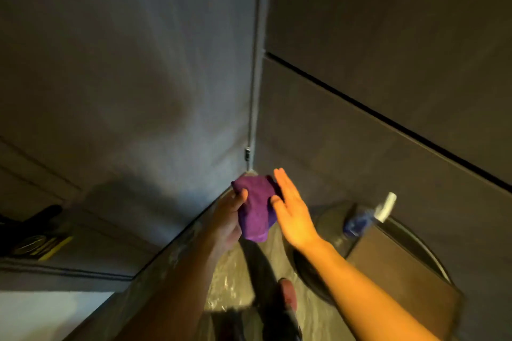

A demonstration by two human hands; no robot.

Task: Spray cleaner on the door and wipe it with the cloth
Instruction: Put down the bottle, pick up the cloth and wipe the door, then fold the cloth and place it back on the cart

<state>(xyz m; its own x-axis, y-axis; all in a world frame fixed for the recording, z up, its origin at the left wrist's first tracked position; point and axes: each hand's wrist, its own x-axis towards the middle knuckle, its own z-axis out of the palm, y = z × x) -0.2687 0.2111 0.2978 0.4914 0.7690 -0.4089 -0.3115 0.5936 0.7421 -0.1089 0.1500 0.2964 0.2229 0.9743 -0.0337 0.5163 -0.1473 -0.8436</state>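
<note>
A folded purple cloth is held low in front of me, near the bottom edge of the large grey door that fills the left of the view. My left hand grips the cloth from the left, thumb on its front. My right hand lies flat against the cloth's right side, fingers straight and together, thumb touching the fabric. A blue spray bottle with a white nozzle stands on a round dark surface to the right, apart from both hands.
A dark panelled wall with a diagonal groove meets the door at a corner. A brown box rests on the round surface. My foot stands on a glossy floor. Black and yellow items lie at the far left.
</note>
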